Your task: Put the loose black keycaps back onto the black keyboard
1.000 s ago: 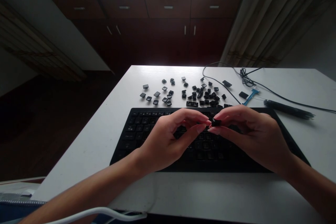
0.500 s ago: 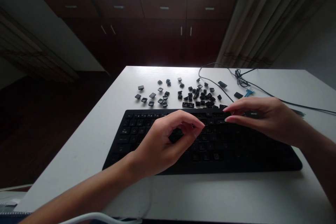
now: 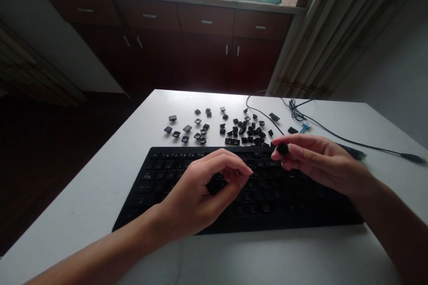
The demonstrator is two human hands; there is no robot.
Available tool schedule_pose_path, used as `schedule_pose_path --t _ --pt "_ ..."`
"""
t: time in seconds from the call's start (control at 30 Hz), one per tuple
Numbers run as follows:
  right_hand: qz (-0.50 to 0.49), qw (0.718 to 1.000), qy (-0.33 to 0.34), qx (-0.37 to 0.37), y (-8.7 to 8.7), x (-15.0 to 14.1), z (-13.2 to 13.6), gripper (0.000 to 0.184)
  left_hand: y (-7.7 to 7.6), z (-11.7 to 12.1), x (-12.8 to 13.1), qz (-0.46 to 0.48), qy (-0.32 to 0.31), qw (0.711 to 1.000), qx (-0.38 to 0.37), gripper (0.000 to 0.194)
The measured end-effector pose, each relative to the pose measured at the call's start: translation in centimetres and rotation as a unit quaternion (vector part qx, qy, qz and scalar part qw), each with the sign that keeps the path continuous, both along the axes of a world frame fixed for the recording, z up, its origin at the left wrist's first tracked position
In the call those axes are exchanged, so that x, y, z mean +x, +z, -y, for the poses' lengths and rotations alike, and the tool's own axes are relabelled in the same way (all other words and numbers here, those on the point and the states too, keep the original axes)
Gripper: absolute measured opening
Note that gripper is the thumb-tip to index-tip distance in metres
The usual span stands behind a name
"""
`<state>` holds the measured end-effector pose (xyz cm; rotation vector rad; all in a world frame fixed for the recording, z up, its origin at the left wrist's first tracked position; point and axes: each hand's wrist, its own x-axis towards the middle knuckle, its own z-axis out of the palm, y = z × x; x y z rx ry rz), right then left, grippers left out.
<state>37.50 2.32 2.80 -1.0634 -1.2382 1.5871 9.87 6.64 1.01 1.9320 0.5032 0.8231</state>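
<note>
A black keyboard [image 3: 150,187] lies across the white table, with some of its keycaps off and bare key sockets showing around the middle. Between the thumb and fingers of my right hand [image 3: 321,160] is a small black keycap [image 3: 282,148], held above the keyboard's upper right part. My left hand [image 3: 207,187] hovers over the middle of the keyboard, thumb and forefinger pinched together. Whatever may be in that pinch is hidden. Behind the keyboard lie several loose black keycaps [image 3: 257,132], some upside down, including one long keycap [image 3: 232,141].
A black cable [image 3: 354,139] runs from behind the keyboard, with a tangled bundle [image 3: 294,109], to the right. Near it lie a small blue tool [image 3: 305,127] and a dark brush-like item [image 3: 356,152]. Wooden cabinets [image 3: 200,53] stand beyond the table [image 3: 83,187].
My right hand has turned, and a keycap now shows between its fingers. The left hand keeps its pinch over the keyboard. The whole view has shifted slightly.
</note>
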Motion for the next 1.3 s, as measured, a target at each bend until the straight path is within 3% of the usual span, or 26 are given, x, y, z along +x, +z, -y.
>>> schedule_pose_path --t 0.93,1.3 --pt "-0.018 1.000 -0.008 -0.011 0.18 -0.52 0.11 0.027 0.07 0.03 0.19 -0.005 -0.005 1.000 -0.003 0.020" --pt "-0.050 0.996 -0.045 -0.064 -0.17 -0.87 -0.18 0.023 -0.04 0.01 0.18 -0.007 -0.008 1.000 0.000 0.021"
